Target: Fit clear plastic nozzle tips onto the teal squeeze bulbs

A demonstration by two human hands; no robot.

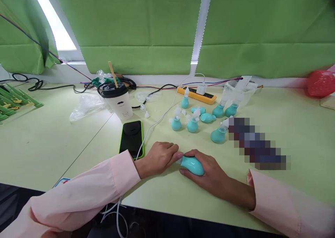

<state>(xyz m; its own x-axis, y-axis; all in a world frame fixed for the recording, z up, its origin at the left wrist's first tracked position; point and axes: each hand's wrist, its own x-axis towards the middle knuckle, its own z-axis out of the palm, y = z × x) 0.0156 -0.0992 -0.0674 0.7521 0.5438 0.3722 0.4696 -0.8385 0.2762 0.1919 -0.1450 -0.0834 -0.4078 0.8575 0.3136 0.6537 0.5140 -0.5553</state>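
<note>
A glossy teal squeeze bulb (193,165), like that of a nasal aspirator, lies on its side near the front of the table. My right hand (213,173) wraps round it, thumb below and fingers above. At the bulb's narrow end, my left hand (161,158) is closed with thumb and fingers pinching a clear nozzle (179,161), mostly hidden by the fingers. Beyond my hands stand several similar bulbs with clear nozzles, among them one bulb (218,135) at the right and another bulb (176,123). A bare teal bulb (208,117) lies on its side among them.
A black-screened phone (131,137) in a green case lies left, with a white cable (157,121) across it. Behind it stands a lidded cup (119,105) with a straw. An orange power strip (196,94) and plastic bags (240,91) sit at the back. A pixelated patch covers something right.
</note>
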